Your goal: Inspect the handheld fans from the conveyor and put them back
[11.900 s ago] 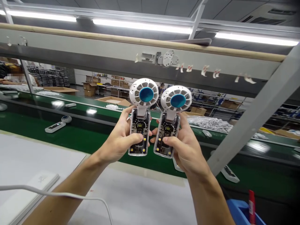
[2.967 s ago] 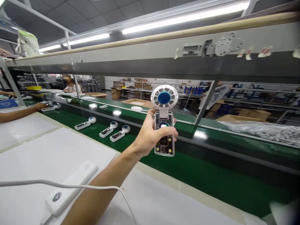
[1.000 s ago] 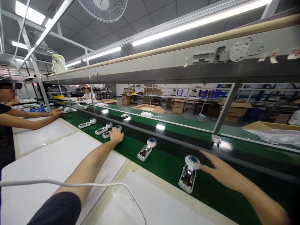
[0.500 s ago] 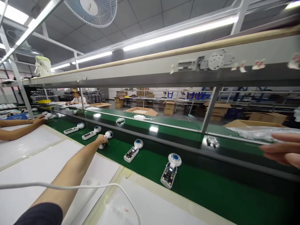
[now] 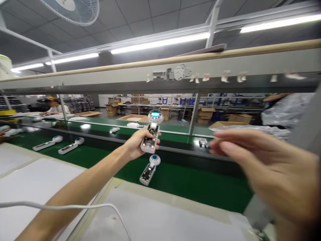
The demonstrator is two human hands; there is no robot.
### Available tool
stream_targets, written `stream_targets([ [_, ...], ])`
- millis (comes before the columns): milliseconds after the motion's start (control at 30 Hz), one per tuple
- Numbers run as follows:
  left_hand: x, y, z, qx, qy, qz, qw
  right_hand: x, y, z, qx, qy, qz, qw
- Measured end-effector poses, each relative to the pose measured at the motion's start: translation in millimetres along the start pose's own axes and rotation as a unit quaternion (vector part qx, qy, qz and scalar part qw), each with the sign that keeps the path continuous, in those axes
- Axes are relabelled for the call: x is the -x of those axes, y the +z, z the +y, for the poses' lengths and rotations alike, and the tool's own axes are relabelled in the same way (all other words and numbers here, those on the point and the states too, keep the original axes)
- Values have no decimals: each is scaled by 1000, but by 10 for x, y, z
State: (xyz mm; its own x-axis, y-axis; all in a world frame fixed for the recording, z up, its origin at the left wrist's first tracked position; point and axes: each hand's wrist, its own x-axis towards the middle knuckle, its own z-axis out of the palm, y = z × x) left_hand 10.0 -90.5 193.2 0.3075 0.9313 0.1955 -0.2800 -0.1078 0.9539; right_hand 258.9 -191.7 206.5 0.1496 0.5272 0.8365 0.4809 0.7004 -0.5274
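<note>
Several fans (image 5: 147, 174), green belt (image 5: 190, 187), strip lights (image 5: 160, 43)

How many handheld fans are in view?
4 clearly: one fan in the left hand, another on the belt below, two fans further left; blurred white shapes at the left edge may be others.

I'm on one head cam, looking from over the white tabletop (image 5: 160, 217) at the bottom of my frame, forward across the green belt (image 5: 195, 187), with the ceiling (image 5: 160, 16) filling the top. The right hand (image 5: 271, 167) is real close to the lens at lower right; the left hand (image 5: 136, 144) is farther out, near center.
</note>
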Motion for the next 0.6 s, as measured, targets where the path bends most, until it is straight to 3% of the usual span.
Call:
stream_targets([
  [100, 252, 565, -88, 72, 31, -123, 989, -8, 196, 28, -5, -26, -91, 995],
  [200, 380, 831, -214, 95, 66, -181, 977, -14, 251, 69, 7, -61, -118, 991],
  [300, 408, 859, -327, 85, 93, -183, 975, -3, 221, 34, 4, -72, -135, 988],
  [433, 424, 730, -429, 56, 99, -186, 976, 5, 221, 12, -1, -76, -164, 984],
  [600, 443, 613, -412, 29, 103, -179, 978, 5, 333, 105, -36, -72, -178, 981],
])
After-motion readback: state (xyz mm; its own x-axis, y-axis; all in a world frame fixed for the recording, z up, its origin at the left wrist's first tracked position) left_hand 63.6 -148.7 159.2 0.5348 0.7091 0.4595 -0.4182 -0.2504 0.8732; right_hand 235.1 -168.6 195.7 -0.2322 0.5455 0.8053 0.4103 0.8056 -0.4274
